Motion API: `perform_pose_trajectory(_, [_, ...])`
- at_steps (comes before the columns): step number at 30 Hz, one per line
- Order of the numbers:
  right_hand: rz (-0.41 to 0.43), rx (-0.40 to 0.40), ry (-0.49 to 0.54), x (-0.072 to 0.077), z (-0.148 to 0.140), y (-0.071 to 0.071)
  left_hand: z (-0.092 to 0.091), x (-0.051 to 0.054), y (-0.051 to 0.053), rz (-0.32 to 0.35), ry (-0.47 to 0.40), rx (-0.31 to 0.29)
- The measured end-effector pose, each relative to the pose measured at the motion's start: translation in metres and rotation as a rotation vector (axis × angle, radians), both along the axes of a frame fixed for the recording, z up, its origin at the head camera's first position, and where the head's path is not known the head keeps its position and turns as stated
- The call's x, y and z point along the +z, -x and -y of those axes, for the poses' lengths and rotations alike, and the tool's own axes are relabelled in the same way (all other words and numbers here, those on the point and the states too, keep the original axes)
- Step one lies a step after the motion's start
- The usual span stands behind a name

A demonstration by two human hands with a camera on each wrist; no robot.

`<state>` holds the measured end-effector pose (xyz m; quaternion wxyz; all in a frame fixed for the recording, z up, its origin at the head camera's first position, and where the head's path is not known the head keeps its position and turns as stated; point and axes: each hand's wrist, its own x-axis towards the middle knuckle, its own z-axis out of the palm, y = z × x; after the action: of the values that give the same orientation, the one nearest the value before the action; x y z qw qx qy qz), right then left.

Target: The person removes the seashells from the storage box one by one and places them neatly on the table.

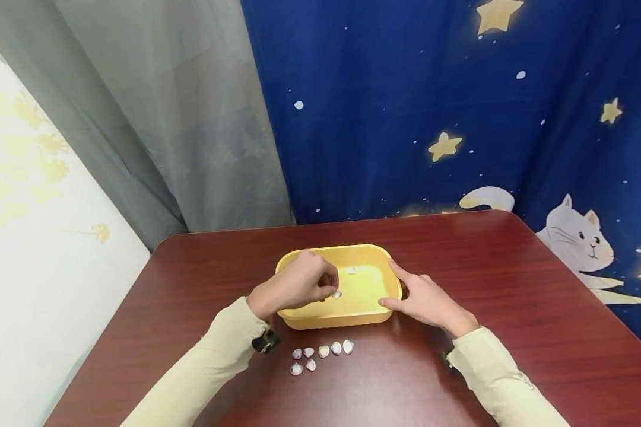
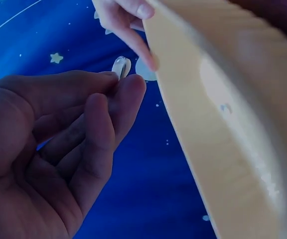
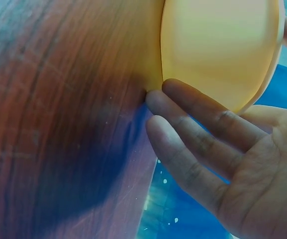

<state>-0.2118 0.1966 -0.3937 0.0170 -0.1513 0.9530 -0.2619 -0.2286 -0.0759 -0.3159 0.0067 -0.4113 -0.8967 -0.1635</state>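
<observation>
Over the yellow plastic tub, my left hand pinches a small pale seashell between thumb and forefinger. In the left wrist view the shell shows edge-on at the fingertips. My right hand holds the tub's right end, its thumb over the rim and its other fingers along the outer wall. Another small shell lies on the tub floor towards the back. On the table before the tub lie several shells, most in a row, with two set nearer me.
A dark red wooden table carries everything. Behind it hang a blue curtain with stars and a white cat, and a grey curtain. To the left stands a white panel with pale yellow flowers.
</observation>
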Motion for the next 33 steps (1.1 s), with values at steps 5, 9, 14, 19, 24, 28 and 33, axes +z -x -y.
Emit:
perform_pose_trajectory(5, [-0.020,0.005,0.001,-0.003,-0.001,0.001,0.014,-0.009,-0.016,-0.009,-0.034,-0.008])
perform_pose_trajectory(9, [-0.020,0.003,0.011,-0.004,-0.002,0.000,0.023,-0.015,-0.028,0.015,-0.059,-0.005])
perform_pose_trajectory(14, [-0.024,0.006,0.014,-0.003,-0.002,-0.001,0.027,-0.028,-0.042,0.024,-0.046,0.001])
perform_pose_trajectory(19, [-0.024,0.007,0.015,-0.002,-0.003,-0.001,0.028,-0.041,-0.055,0.029,0.013,0.014])
perform_pose_trajectory(24, [-0.025,0.012,0.026,-0.002,-0.004,-0.001,0.025,-0.053,-0.062,0.053,0.062,-0.005])
perform_pose_trajectory(28, [-0.028,0.006,0.023,-0.003,-0.005,-0.001,0.022,-0.063,-0.065,0.072,0.082,-0.030])
perform_pose_trajectory(33, [-0.016,0.002,0.024,-0.004,-0.004,-0.001,0.020,-0.072,-0.066,0.036,0.110,-0.029])
